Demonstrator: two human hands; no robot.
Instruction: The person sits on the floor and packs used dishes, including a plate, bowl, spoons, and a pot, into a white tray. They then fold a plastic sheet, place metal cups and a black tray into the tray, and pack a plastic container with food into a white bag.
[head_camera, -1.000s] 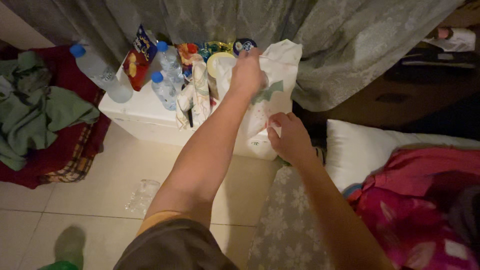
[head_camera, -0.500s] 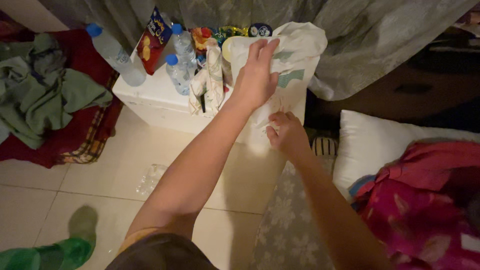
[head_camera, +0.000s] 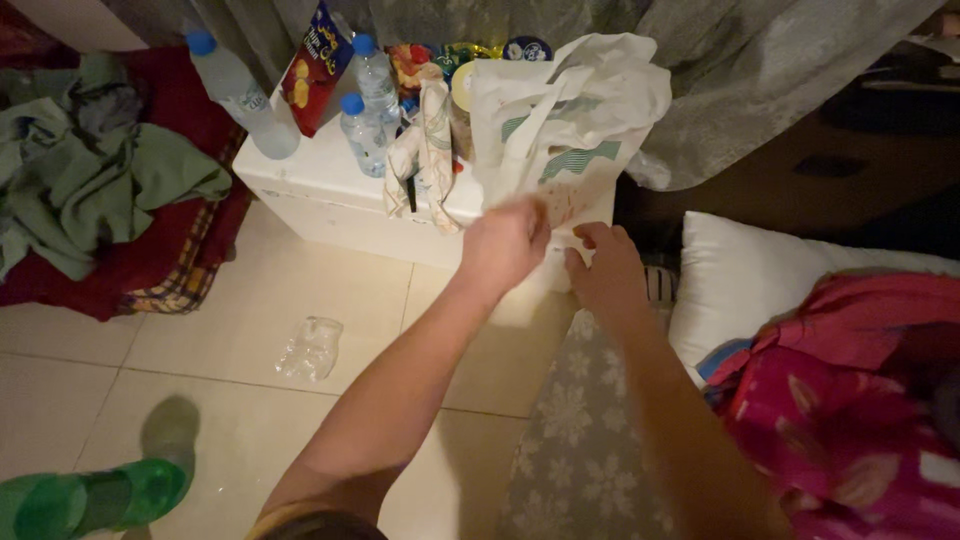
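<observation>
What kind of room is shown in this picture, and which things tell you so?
Most likely a bedroom in a home: a white pillow beside pink bedding, a heap of clothes on the tiled floor, and long curtains behind a white box holding water bottles.

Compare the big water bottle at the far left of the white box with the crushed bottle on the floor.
The big water bottle leans against the curtain, keeps its shape and has a blue cap. The crushed bottle lies flattened on the tiled floor, with no cap visible. Both are clear plastic, and neither hand touches them.
</observation>
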